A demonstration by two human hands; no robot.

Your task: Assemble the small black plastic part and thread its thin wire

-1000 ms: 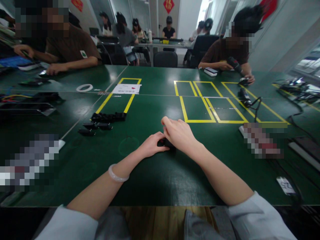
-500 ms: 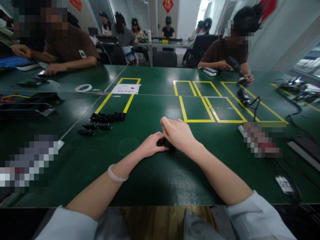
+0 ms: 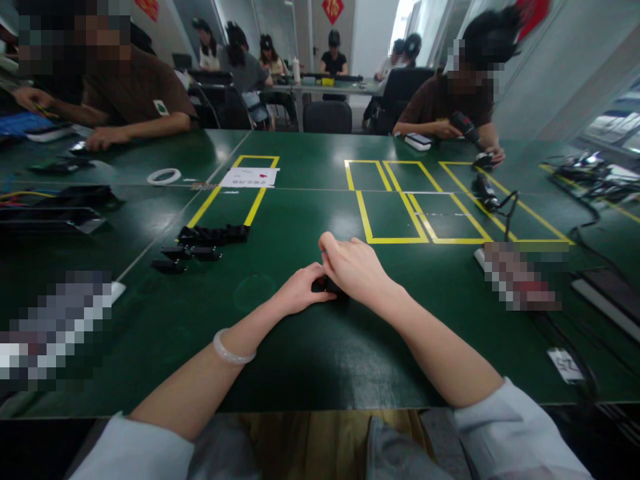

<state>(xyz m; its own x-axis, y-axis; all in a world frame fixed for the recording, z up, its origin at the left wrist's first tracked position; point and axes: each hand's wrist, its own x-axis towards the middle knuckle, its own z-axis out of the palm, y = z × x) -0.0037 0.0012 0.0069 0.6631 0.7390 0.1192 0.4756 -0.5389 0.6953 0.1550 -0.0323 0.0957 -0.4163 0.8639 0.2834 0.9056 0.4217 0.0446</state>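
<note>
A small black part (image 3: 323, 286) lies on the green table (image 3: 310, 347) in front of me, mostly hidden under my fingers. My left hand (image 3: 300, 291) grips its left end with curled fingers; a pale bangle sits on that wrist. My right hand (image 3: 355, 268) presses down on it from the right and above, fingers bent over it. To the left, a row of similar black parts (image 3: 215, 234) sits at the foot of a yellow-taped box, with three loose black parts (image 3: 183, 256) just in front of them.
Yellow tape outlines (image 3: 400, 200) mark boxes on the far half of the table. A white ring (image 3: 164, 176) and a paper card (image 3: 250, 177) lie at back left. A person opposite holds a power screwdriver (image 3: 465, 127); cables (image 3: 590, 180) run along the right.
Both hands stay pressed on the black part. The view has drifted slightly, so everything sits a little higher and further left in the picture.
</note>
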